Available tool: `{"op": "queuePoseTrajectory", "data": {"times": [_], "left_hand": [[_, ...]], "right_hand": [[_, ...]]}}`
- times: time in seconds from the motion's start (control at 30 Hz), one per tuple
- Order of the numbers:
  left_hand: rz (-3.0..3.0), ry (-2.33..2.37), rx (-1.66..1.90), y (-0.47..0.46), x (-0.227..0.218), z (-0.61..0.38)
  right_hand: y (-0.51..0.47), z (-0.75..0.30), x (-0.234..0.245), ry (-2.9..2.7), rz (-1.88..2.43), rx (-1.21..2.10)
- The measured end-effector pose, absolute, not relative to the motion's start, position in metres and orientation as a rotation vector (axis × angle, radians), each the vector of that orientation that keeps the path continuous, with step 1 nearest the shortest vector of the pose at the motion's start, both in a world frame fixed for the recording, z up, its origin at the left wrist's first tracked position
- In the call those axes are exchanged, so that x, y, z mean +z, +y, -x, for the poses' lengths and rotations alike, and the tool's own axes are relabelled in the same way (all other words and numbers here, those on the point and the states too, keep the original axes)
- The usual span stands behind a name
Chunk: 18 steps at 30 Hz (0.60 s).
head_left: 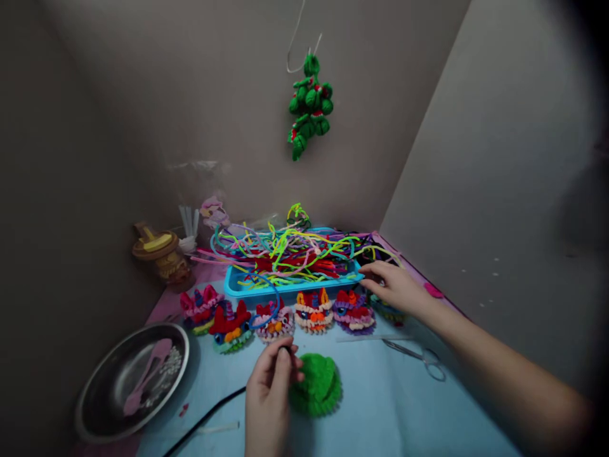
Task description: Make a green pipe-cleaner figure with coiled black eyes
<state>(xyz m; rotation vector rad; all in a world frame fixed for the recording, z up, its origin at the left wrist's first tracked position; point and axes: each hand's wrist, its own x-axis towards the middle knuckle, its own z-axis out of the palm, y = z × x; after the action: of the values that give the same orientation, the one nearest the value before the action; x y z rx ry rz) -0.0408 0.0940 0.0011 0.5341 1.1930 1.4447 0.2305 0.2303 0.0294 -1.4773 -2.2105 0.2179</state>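
My left hand (273,387) is closed around a black pipe cleaner (209,414), whose dark end shows between thumb and index finger. Just right of these fingers lies a fuzzy green round piece (316,384) with a ruffled edge. My right hand (387,285) reaches across to the right corner of a blue tray (257,292). Its thumb and index finger are a little apart at the rim, and I cannot tell whether they touch it. Heaped in the tray are pipe cleaners (290,254) of many colours.
Several fuzzy animal-head pieces, among them an orange-and-white one (314,311), line the tray's front. Scissors (419,357) lie at right. A metal bowl (183,365) holds a pink tool (147,377) and small clear bits. A green ornament (310,105) hangs above. Walls stand behind and right.
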Motion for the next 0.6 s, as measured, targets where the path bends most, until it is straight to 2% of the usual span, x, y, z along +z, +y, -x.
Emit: {"op": "queuePoseTrajectory", "data": {"times": [0.17, 0.4, 0.6], "left_hand": [[-0.320, 1.121, 1.474, 0.097, -0.001, 0.044], [0.051, 1.142, 1.412, 0.106, 0.015, 0.044], [0.114, 1.098, 1.362, 0.107, 0.018, 0.041]], "right_hand": [[0.249, -0.214, 0.030, -2.429, 1.464, 0.152], [0.260, -0.209, 0.048, -2.583, 1.697, -0.140], [0.255, -0.186, 0.081, -2.577, 1.398, 0.093]]}}
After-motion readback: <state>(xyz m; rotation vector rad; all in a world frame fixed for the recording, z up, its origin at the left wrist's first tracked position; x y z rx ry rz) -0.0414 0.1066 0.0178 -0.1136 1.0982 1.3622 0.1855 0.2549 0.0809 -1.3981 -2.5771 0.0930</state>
